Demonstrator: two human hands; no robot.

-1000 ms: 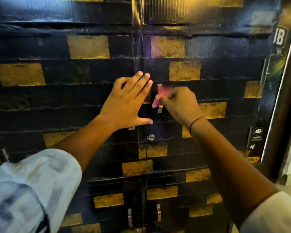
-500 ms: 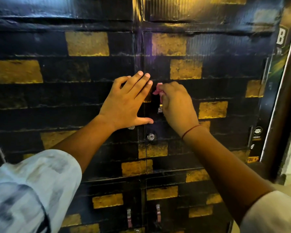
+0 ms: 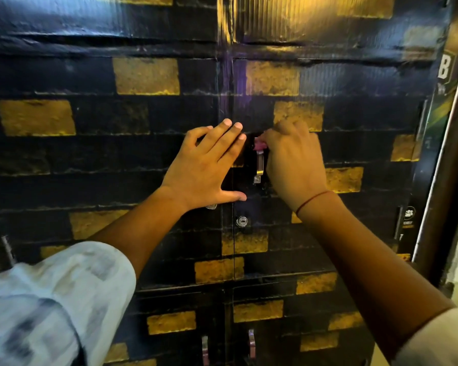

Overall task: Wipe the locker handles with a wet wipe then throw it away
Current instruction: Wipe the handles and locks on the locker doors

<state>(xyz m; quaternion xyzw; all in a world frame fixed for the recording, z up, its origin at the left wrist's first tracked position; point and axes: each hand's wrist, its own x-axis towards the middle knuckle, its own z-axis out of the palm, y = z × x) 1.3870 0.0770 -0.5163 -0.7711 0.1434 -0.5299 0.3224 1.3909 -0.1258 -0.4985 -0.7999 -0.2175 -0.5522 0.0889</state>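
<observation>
While my right hand point(image 3: 292, 159) pinches the pink wet wipe point(image 3: 259, 145) against the top of the metal handle point(image 3: 260, 165), my left hand point(image 3: 209, 165) lies flat and open on the left locker door point(image 3: 103, 159). My grip on the wipe is small; rubbing downward could pull it loose and drop it, or tug the right door open.

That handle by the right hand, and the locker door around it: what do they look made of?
The handle looks like polished metal: silvery, with a bright glint. The locker door seems covered in a glossy printed film of black and gold bricks; fine ridges and wrinkles catch the light. What lies under the film cannot be told.
</observation>
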